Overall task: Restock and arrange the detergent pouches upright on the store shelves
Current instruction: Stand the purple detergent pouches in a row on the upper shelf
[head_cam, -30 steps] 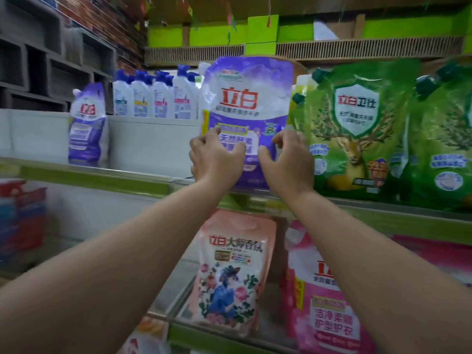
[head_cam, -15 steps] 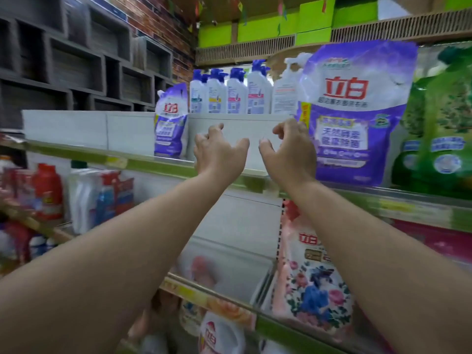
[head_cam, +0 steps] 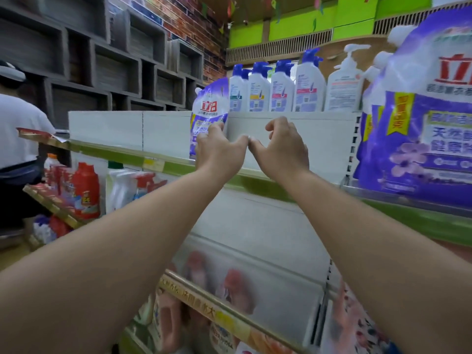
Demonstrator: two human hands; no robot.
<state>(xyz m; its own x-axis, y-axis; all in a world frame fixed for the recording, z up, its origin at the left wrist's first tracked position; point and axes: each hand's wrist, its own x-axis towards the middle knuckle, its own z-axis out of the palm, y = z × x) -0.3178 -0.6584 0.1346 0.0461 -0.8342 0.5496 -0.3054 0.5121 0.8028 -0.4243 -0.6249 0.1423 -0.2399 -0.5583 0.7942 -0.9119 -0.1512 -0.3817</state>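
A: Nearest the camera, what shows?

B: Two bare forearms reach up and away. Below them, at 6 o'clock, runs a lower shelf (head_cam: 229, 315) with a yellow price strip and blurred pink pouches (head_cam: 237, 290) behind a clear guard.

A: And the hands?

B: The left hand (head_cam: 219, 149) is at centre, its fingertips against the lower front of a small purple detergent pouch (head_cam: 208, 116); whether they pinch it or only touch it I cannot tell. The right hand (head_cam: 281, 146) is just beside it at 3 o'clock, fingers loosely curled, holding nothing. The two thumbs nearly meet.

A: Where does that pouch stand?

B: Upright on the green-edged upper shelf (head_cam: 163, 163), against the white back panel (head_cam: 107, 129), at 11 o'clock from the left hand.

A: Other pouches?

B: A large purple detergent pouch (head_cam: 421, 129) stands upright on the same shelf at the far 3 o'clock edge, well apart from the small one.

A: Farther back?

B: A row of white pump bottles (head_cam: 283, 90) with blue caps lines the top at 12 o'clock. At 9 o'clock, red bottles (head_cam: 85, 190) sit on a side shelf, and a person in a white shirt (head_cam: 18, 129) stands at the left edge before a grey cubby wall (head_cam: 102, 60).
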